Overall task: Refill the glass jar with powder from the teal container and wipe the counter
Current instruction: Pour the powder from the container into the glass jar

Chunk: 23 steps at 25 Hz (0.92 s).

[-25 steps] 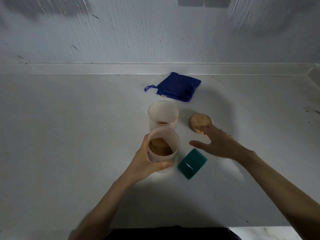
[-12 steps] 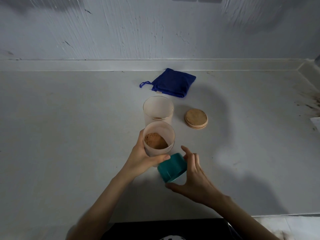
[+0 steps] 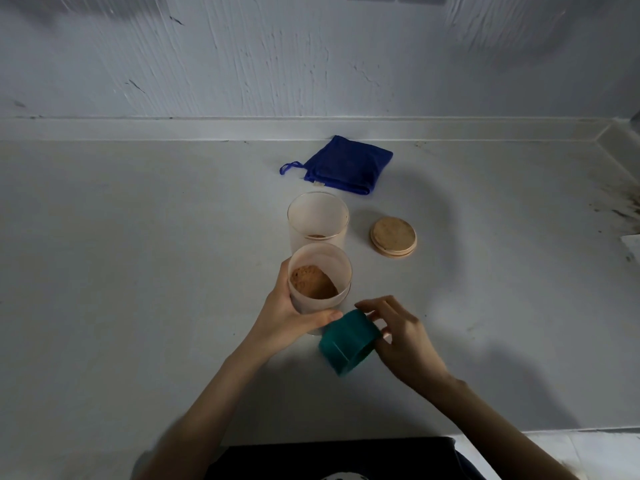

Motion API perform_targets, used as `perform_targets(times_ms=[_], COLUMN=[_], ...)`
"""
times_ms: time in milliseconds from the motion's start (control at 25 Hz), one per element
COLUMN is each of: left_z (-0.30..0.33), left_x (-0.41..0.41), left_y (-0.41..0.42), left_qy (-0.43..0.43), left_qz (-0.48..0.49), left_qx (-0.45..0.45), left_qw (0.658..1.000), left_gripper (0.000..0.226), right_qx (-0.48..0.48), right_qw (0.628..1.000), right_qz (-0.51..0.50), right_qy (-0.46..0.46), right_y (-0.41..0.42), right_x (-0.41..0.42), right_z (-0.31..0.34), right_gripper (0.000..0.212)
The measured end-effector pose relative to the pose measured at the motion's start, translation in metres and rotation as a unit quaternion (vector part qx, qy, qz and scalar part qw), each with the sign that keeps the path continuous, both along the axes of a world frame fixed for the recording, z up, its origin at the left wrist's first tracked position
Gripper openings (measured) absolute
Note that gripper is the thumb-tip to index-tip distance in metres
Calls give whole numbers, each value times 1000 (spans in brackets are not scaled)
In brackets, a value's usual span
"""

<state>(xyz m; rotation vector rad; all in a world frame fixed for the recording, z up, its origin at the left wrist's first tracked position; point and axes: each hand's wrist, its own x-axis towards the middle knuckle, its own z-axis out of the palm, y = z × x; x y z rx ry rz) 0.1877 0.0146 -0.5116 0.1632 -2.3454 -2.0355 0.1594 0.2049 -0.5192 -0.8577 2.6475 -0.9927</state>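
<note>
My left hand [image 3: 282,320] grips a frosted container [image 3: 320,271] that stands open, with brown powder in its bottom. Just right of it, my right hand [image 3: 405,337] holds the container's teal lid [image 3: 346,342], tilted on edge close to the counter. Directly behind the container stands the open glass jar [image 3: 317,218], which shows only a thin layer of powder. The jar's round wooden lid [image 3: 393,237] lies flat to its right. A folded blue cloth [image 3: 346,166] rests further back near the wall.
The pale counter [image 3: 138,271] runs wide to the left and right, with a raised ledge along the back wall. Dark stains mark the counter's far right corner [image 3: 620,209]. The front edge is close to my body.
My right hand left the wooden lid, came back to the teal lid and picked it up; it now holds it tilted beside the container. My left hand kept its grip.
</note>
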Motion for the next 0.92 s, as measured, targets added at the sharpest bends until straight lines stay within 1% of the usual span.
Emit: perform_targets(times_ms=[120, 200, 320, 400, 520, 680, 760, 840, 880, 920], left_z=[0, 0, 1, 1, 1, 0, 1, 0, 0, 1], left_x=[0, 1, 1, 1, 0, 0, 1, 1, 1, 1], left_y=[0, -1, -2, -1, -1, -2, -2, -2, -2, -1], left_qy=[6, 7, -1, -7, -6, -6, -3, -3, -3, 2], left_qz=[-10, -7, 1, 2, 3, 4, 4, 5, 4, 3], left_qx=[4, 11, 6, 0, -2, 1, 2, 2, 4, 5], left_qw=[1000, 1000, 1000, 1000, 1000, 1000, 1000, 1000, 1000, 1000], left_gripper=[70, 71, 73, 70, 68, 72, 72, 72, 71, 70], right_qx=[-5, 12, 53, 78, 81, 91, 108, 139, 134, 106], right_qw=[998, 994, 983, 978, 975, 976, 977, 975, 978, 985], right_qz=[-66, -110, -167, -184, -195, -179, -176, -171, -154, -127], right_qy=[10, 16, -48, -68, -75, -79, -56, 6, 38, 55], right_y=[10, 19, 28, 31, 30, 25, 22, 17, 12, 5], right_x=[-18, -37, -62, -72, -81, -86, -82, -72, -66, -57], right_z=[12, 19, 25, 21, 15, 14, 18, 26, 32, 36], right_gripper=[28, 25, 23, 23, 22, 24, 27, 34, 37, 42])
